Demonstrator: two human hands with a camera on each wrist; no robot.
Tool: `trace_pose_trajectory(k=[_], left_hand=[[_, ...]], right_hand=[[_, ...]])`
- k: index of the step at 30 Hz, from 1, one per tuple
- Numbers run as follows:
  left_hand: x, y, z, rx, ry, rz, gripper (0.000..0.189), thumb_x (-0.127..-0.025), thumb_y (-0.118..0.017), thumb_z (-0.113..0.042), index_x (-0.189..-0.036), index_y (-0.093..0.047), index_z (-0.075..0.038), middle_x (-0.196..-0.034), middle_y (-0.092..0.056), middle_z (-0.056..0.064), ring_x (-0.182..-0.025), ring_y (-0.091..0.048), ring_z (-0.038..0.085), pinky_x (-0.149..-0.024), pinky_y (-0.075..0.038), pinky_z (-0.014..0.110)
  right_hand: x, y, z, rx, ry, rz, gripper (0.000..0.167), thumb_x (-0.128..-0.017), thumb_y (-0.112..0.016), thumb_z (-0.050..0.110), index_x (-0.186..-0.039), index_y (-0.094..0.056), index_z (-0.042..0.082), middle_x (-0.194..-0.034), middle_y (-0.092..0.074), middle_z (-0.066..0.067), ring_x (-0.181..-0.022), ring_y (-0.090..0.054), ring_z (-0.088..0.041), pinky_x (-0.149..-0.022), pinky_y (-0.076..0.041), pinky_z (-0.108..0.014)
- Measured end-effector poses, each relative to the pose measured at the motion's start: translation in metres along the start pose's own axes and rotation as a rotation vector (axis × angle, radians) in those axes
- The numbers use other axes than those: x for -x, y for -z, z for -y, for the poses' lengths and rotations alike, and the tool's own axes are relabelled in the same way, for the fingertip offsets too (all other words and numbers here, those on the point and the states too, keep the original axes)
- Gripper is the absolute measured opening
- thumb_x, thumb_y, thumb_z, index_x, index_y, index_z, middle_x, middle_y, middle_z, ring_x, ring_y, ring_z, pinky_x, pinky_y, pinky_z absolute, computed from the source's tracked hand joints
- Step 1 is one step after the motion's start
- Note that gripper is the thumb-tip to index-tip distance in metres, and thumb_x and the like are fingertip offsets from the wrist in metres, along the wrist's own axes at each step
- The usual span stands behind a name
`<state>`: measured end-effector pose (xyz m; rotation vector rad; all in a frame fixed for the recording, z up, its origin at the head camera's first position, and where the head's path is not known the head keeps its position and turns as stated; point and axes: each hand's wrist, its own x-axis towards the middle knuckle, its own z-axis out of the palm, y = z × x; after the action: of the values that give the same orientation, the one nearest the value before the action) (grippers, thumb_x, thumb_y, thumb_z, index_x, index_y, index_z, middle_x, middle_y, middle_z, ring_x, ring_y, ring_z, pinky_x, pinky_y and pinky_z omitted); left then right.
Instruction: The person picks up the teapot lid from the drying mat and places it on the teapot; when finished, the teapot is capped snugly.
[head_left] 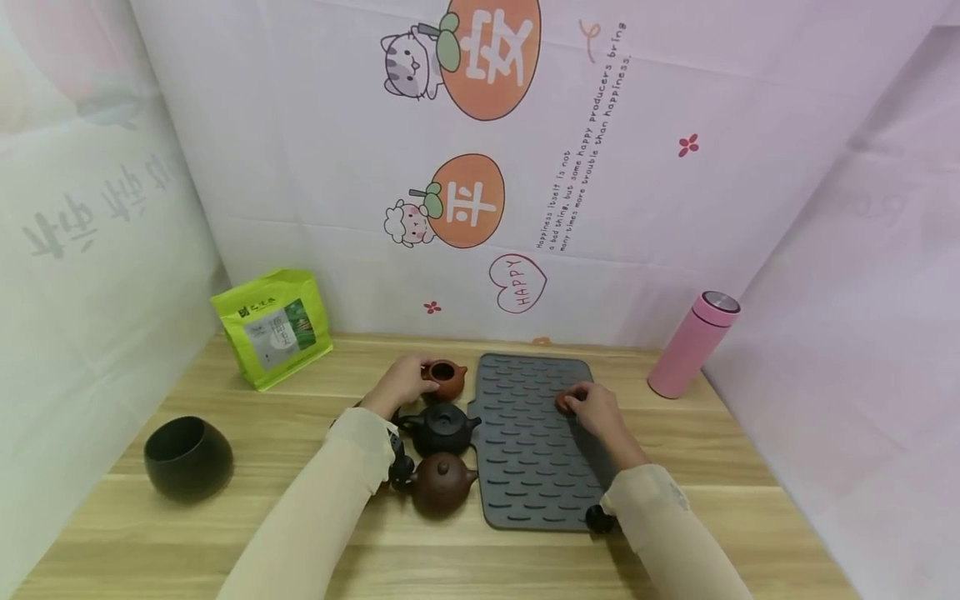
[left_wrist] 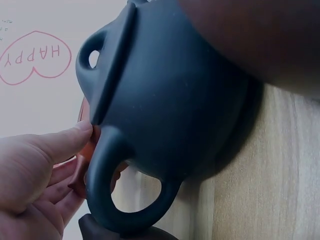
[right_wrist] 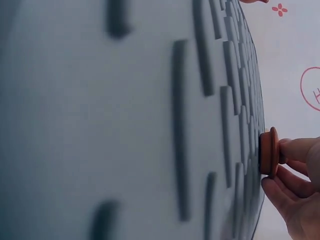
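My left hand (head_left: 402,383) grips the handle of a small orange-brown teapot (head_left: 448,381), whose top is uncovered. A dark teapot (left_wrist: 175,95) fills much of the left wrist view and hides most of the orange-brown one behind it. Pinched by its knob in my right hand (head_left: 597,408) is a small orange-brown teapot lid (right_wrist: 270,152), its underside right at the surface of the grey ridged mat (head_left: 525,467). Nearer me than the orange-brown teapot stand the black teapot (head_left: 442,428) and a brown lidded teapot (head_left: 441,483), in a row along the mat's left edge.
A dark round bowl (head_left: 187,458) stands at the left on the wooden table (head_left: 420,558). Behind it is a bright green pouch (head_left: 273,329). A pink thermos flask (head_left: 693,346) stands at the back right. Printed cloth walls (head_left: 337,167) enclose the table's back and sides.
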<state>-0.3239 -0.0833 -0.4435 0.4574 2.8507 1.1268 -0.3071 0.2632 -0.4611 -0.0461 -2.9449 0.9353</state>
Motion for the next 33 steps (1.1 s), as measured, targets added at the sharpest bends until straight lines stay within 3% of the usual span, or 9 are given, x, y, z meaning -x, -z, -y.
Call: trace_pose_trajectory(k=[6, 15, 24, 33], left_hand=[[0.0, 0.001, 0.0, 0.005, 0.019, -0.003, 0.041, -0.089, -0.072, -0.005, -0.127, -0.061, 0.002, -0.119, -0.063, 0.018, -0.108, -0.059, 0.031, -0.09, -0.049, 0.043], [0.001, 0.0, 0.0, 0.004, 0.026, -0.019, 0.037, -0.087, -0.073, -0.005, -0.122, -0.064, 0.003, -0.113, -0.065, 0.017, -0.1, -0.061, 0.029, -0.085, -0.051, 0.041], [0.0, 0.003, -0.003, -0.014, 0.02, -0.015, 0.033, -0.087, -0.074, -0.005, -0.118, -0.066, 0.003, -0.106, -0.066, 0.015, -0.094, -0.061, 0.027, -0.081, -0.051, 0.04], [0.002, 0.004, -0.004, -0.018, 0.015, -0.008, 0.027, -0.088, -0.073, -0.005, -0.113, -0.068, 0.001, -0.098, -0.066, 0.011, -0.086, -0.06, 0.022, -0.075, -0.05, 0.036]], right_hand=[[-0.002, -0.003, 0.019, -0.004, 0.033, -0.023, 0.018, -0.094, -0.065, 0.011, -0.105, -0.068, -0.001, -0.105, -0.066, -0.017, -0.098, -0.059, -0.031, -0.083, -0.048, -0.046], [-0.007, -0.02, 0.082, -0.05, 0.134, -0.041, 0.014, -0.093, -0.069, 0.015, -0.102, -0.072, 0.005, -0.1, -0.069, -0.011, -0.094, -0.063, -0.027, -0.078, -0.051, -0.044], [-0.014, -0.05, 0.146, -0.11, 0.315, 0.037, 0.014, -0.094, -0.067, 0.015, -0.105, -0.072, 0.007, -0.1, -0.068, -0.006, -0.091, -0.064, -0.023, -0.071, -0.054, -0.037], [-0.023, -0.079, 0.176, -0.02, 0.344, 0.083, 0.015, -0.096, -0.065, 0.016, -0.104, -0.073, 0.007, -0.1, -0.069, -0.006, -0.091, -0.064, -0.022, -0.073, -0.054, -0.035]])
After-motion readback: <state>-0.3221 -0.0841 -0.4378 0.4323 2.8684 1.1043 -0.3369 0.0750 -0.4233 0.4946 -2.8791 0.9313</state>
